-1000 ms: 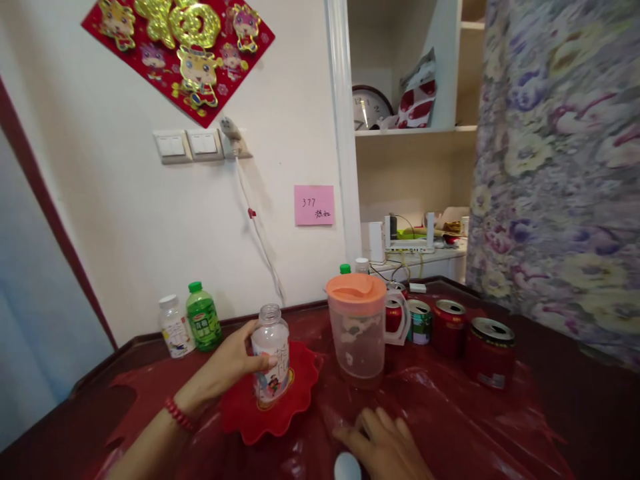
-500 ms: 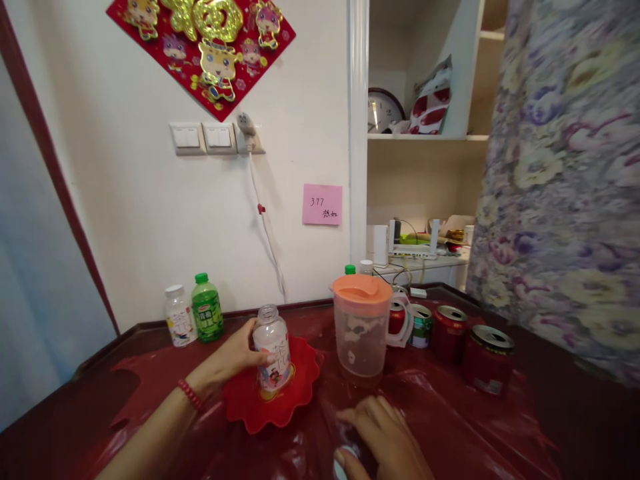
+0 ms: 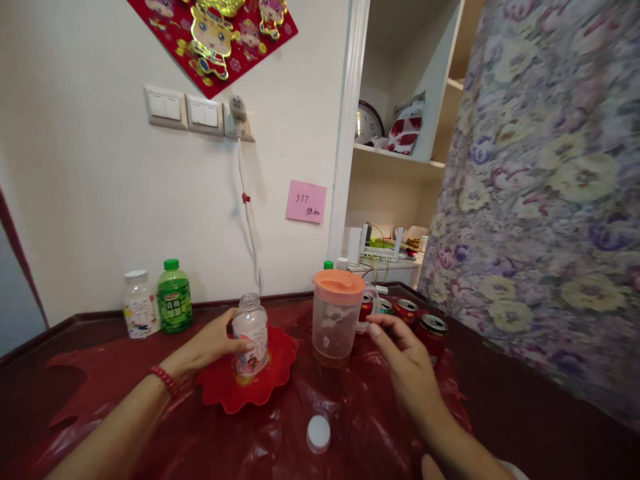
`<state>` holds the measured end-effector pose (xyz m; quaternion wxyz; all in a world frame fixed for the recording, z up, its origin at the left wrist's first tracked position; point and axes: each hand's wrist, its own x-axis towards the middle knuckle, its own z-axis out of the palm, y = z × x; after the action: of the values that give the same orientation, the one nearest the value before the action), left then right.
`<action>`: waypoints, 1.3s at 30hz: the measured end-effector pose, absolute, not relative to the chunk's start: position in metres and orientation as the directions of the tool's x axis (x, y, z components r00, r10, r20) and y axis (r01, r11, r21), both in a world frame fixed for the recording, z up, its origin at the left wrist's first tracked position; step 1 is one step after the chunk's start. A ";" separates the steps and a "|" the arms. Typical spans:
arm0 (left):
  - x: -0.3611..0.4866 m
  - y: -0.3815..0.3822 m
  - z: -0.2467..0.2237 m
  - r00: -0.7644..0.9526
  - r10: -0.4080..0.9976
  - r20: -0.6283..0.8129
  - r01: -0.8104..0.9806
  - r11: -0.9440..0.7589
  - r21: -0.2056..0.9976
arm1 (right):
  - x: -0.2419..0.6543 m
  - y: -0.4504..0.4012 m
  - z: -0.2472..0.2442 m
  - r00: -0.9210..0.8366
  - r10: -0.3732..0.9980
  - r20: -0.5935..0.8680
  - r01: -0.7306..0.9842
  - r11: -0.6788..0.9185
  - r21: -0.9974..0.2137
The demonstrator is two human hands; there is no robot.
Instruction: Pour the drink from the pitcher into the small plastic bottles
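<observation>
Here, left hand (image 3: 213,343) around bottle (image 3: 256,337), right hand (image 3: 414,377), fingers (image 3: 397,327) apart, near pitcher (image 3: 333,333), cans (image 3: 407,309) just beyond.

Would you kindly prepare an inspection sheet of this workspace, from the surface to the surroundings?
Surface: dark reddish table, partly covered by a glossy red plastic sheet.
Job's things: uncapped clear labelled bottle on a scalloped red mat; round white cap; translucent plastic pitcher with orange lid.
Clutter: green plastic bottle and white-capped labelled bottle at left; opened metal cans at right.
Hands: left hand grips the uncapped bottle; right hand, open, beside the pitcher, contact unclear.
Cables: white cord hanging from a wall plug.
Surroundings: pink paper note; floral fabric curtain.
</observation>
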<state>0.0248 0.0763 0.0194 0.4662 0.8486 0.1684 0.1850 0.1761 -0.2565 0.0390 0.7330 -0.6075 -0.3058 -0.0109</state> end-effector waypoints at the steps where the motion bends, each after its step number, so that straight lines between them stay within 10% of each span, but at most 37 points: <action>1: 0.025 0.076 0.019 0.872 0.460 0.165 0.114 -0.519 0.847 | 0.183 -0.257 0.048 0.814 0.339 0.471 0.392 0.278 -0.877; 11: 0.023 0.074 0.014 0.858 0.472 0.203 0.117 -0.565 0.817 | 0.271 -0.207 0.044 0.923 -0.009 0.386 0.364 0.349 -0.863; 27: 0.014 0.056 0.021 0.853 0.487 0.188 0.101 -0.507 0.856 | 0.268 -0.193 -0.018 0.948 0.237 0.211 0.072 0.486 -0.871; 39: 0.013 0.052 0.020 0.853 0.485 0.192 0.096 -0.507 0.857 | 0.258 -0.186 -0.017 0.963 0.128 0.238 0.125 0.570 -0.812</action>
<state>0.0131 0.0518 0.0199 0.4656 0.8426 0.1721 0.2089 0.2577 -0.1856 -0.0168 0.8754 -0.4637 -0.1364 0.0010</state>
